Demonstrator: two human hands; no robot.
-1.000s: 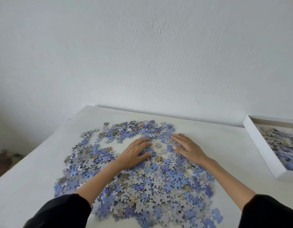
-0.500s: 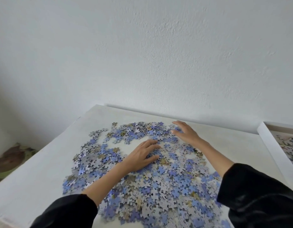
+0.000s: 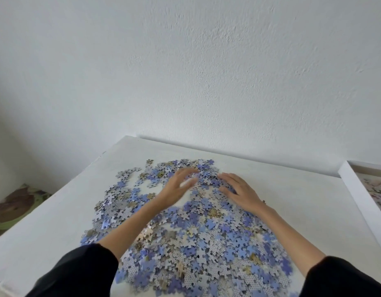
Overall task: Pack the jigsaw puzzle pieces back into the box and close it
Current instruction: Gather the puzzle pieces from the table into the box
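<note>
Right hand (image 3: 238, 192) draws back beside left hand (image 3: 176, 189); both lie flat, fingers straight, on loose blue-grey cardboard jigsaw pieces (image 3: 206, 243). We judge gathering underway, nothing gripped.

there is one view only, from a wide-angle camera worn on the person's head. it looks forward and down across the table (image 3: 303, 189) from its near side, facing a white wall (image 3: 185, 71) that fills the upper half of the frame. the camera sits close. black sleeves (image 3: 78, 273) enter at the bottom corners, and the left hand (image 3: 176, 188) and right hand (image 3: 242, 192) lie near mid-frame over the spread puzzle pieces (image 3: 206, 243). the box (image 3: 356, 200) is cut by the right edge, so only one white wall and a strip of its inside show. at far left the view drops past the table's side to a patterned green and brown surface (image 3: 14, 206) lower down.
</note>
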